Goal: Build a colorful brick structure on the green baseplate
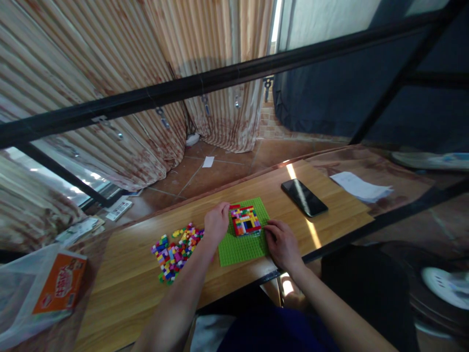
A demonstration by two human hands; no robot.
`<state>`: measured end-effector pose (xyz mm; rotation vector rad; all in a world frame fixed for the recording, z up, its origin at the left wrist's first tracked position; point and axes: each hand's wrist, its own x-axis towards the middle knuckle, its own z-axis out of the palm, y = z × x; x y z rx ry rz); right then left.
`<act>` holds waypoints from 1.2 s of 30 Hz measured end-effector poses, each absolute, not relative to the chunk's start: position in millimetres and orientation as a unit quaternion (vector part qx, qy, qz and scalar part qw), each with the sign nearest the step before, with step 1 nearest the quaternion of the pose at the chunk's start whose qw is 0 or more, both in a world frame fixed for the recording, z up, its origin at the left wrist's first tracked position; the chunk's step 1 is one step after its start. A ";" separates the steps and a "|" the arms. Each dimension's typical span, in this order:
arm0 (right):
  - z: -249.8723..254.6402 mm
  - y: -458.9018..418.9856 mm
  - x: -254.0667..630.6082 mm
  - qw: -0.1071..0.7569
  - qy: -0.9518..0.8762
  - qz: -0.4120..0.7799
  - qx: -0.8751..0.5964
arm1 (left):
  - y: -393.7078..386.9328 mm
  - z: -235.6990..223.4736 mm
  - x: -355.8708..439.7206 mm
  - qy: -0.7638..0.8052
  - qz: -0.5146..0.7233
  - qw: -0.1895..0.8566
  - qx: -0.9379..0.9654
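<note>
A green studded baseplate (238,253) lies on the wooden table, bearing a low square build of toy bricks (246,222) in mixed colours. At the build's far left corner, my left hand (217,222) pinches a red brick (235,207) between its fingertips; whether the brick touches the build is hard to make out. My right hand (283,243) rests at the baseplate's right edge, its fingers curled against it. Left of the baseplate spreads a pile of loose bricks (176,253) in many colours, partly hidden behind my left forearm.
A black phone (304,197) lies on the table (124,274) to the right. White papers (361,187) are beyond it on a brown cloth. A clear plastic bin (25,293) with an orange label stands at the left. A dark metal rail (220,78) crosses beyond the table.
</note>
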<state>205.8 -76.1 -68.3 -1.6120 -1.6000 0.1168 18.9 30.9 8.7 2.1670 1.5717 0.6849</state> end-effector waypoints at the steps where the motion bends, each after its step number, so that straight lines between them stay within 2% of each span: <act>1: -68.2 -76.0 205.8 0.420 -0.638 0.046 -0.643 | 30.4 7.3 20.5 0.562 0.239 0.181 0.771; 10: -66.5 -76.4 205.2 0.419 -0.638 0.044 -0.645 | 26.3 -9.3 24.7 0.586 0.211 0.163 0.766; 23: -67.3 -76.0 206.2 0.423 -0.638 0.046 -0.642 | 28.6 -2.2 25.1 0.574 0.164 0.145 0.789; 36: -68.6 -75.8 206.3 0.418 -0.639 0.043 -0.644 | 32.9 0.5 19.1 0.530 0.216 0.200 0.795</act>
